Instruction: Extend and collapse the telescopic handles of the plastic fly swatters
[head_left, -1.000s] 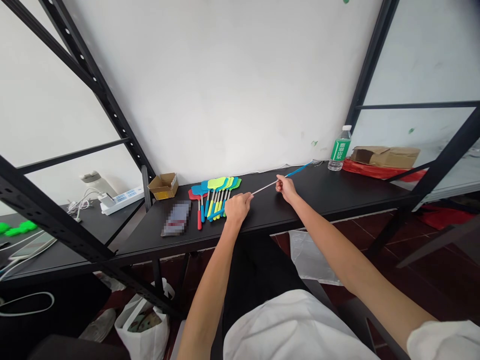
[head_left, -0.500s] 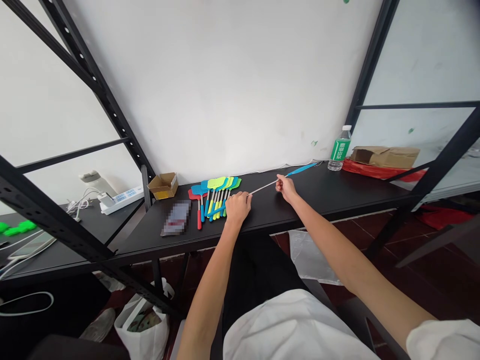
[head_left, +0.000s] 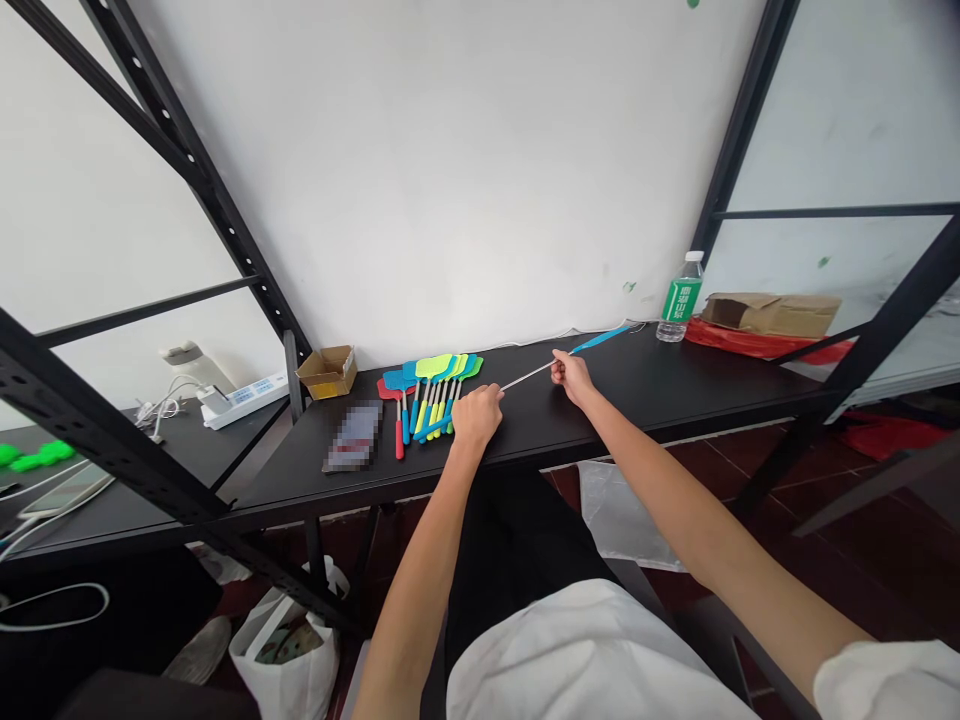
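A blue telescopic fly swatter (head_left: 529,376) is stretched between my two hands, its thin metal rod drawn out and its blue head seen nearly edge-on at the right. My left hand (head_left: 478,415) is closed round the handle end, and the blue grip sticks out to the left over other swatters. With pinched fingers my right hand (head_left: 571,378) holds the rod close to the head. Left of my left hand lies a row of short fly swatters (head_left: 433,368) with blue, yellow-green, green and red heads, partly overlapping. A red-handled swatter (head_left: 399,440) is at the row's left end.
On the black table (head_left: 630,395) stand a small cardboard box (head_left: 327,375) and a water bottle (head_left: 681,298). A blurred-out flat item (head_left: 354,436) lies at the left. Beyond the right shelf post are a cardboard box (head_left: 780,313) and red plastic. A power strip (head_left: 247,398) is further left.
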